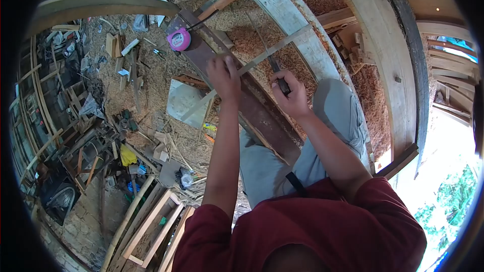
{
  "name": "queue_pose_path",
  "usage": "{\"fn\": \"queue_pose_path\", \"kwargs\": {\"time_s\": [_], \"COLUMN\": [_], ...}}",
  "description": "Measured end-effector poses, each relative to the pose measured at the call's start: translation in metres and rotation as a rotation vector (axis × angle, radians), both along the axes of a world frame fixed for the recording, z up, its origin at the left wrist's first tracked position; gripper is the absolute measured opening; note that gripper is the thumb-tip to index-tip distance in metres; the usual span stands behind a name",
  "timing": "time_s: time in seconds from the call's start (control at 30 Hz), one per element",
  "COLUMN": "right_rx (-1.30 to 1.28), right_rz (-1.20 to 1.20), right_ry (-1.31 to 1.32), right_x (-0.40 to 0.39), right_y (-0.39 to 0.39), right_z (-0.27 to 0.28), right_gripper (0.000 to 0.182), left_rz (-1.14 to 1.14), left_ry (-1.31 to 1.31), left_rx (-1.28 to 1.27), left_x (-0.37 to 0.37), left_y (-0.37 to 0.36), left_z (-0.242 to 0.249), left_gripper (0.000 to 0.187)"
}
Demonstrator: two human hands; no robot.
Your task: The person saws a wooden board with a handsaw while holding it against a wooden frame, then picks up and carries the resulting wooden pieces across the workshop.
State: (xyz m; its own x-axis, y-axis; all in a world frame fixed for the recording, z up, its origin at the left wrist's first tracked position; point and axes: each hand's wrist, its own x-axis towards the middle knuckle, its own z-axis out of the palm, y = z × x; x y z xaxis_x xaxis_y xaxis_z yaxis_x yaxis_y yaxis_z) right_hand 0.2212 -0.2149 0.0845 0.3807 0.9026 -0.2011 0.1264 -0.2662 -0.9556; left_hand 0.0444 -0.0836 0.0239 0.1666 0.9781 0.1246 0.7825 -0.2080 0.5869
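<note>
A thin pale wooden strip (pixel 275 48) runs slantwise across a long dark brown board (pixel 264 108). My left hand (pixel 223 76) is closed over the strip, its fingers curled at the board's surface. My right hand (pixel 291 93) grips the dark handle of a long thin-bladed tool (pixel 274 64). The narrow blade points away from me and crosses the strip in this view, close to the right of my left hand. Farther up the board sits a pink tape measure (pixel 179 40).
Beside the board lies a pale flat panel (pixel 182 101). Curved planks (pixel 297 17) arc past on the right, above wood shavings. Offcuts (pixel 115 45), a yellow cloth-like item (pixel 127 155) and a slatted wooden frame (pixel 154 226) lie to the left.
</note>
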Motion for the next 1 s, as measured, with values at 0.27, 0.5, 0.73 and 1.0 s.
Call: {"fn": "queue_pose_path", "kwargs": {"time_s": [0.27, 0.5, 0.73, 1.0], "right_rx": [-0.098, -0.202, -0.255, -0.312], "right_rz": [0.112, 0.121, 0.19, 0.296], "right_ry": [0.105, 0.15, 0.134, 0.042], "right_x": [0.0, 0.005, 0.01, 0.008], "right_y": [0.009, 0.022, 0.025, 0.029], "right_z": [0.022, 0.024, 0.051, 0.09], "right_gripper": [0.042, 0.054, 0.057, 0.057], "left_rz": [0.451, 0.516, 0.555, 0.532], "left_ry": [0.228, 0.432, 0.485, 0.537], "left_rx": [-0.166, -0.294, -0.311, -0.342], "left_x": [0.026, 0.035, 0.039, 0.041], "left_y": [0.02, 0.025, 0.027, 0.03], "left_z": [-0.039, -0.038, -0.036, -0.03], "left_gripper": [0.077, 0.082, 0.079, 0.081]}}
